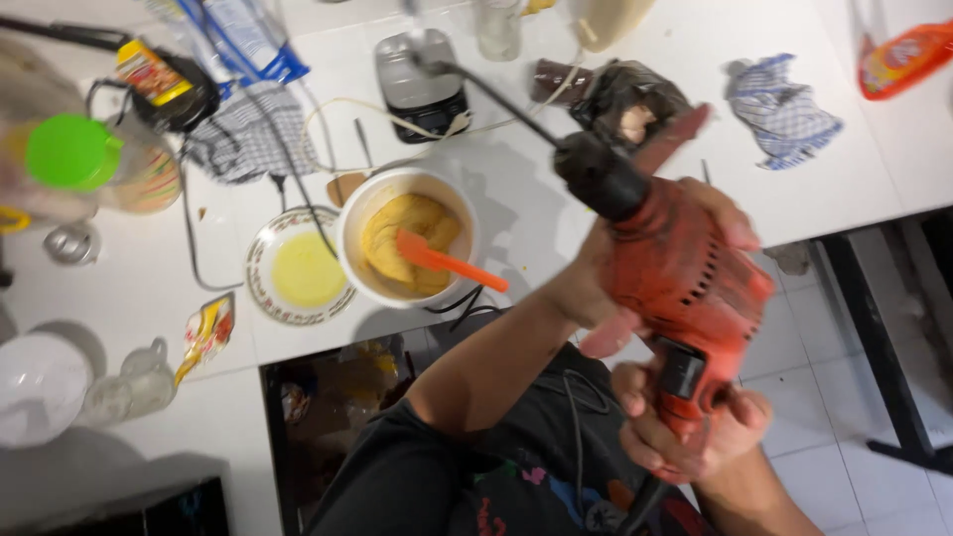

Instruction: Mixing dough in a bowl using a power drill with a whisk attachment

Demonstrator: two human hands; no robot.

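the white table bears a white bowl of yellow batter, partly mixed, orange spatula resting in it. the red electric drill, lifted clear beside it, carries what looks like a whisk rod. left hand wraps its body, right hand clenched around the grip.

- Electric drill: red plastic body with dark vent slots along the side, worn and smudged; black chuck at the front end. It is lying tilted in the air, nose pointing up and to the left, grip end pointing down.
- Drill placement: the body is sitting inside the grasp of the left hand, which is wrapping it from the side; the pistol grip is sitting in the fist of the right hand, just below the left hand.
- Rod: thin, dark, straight, sticking out of the chuck and running up and leftward, well beyond the left hand.
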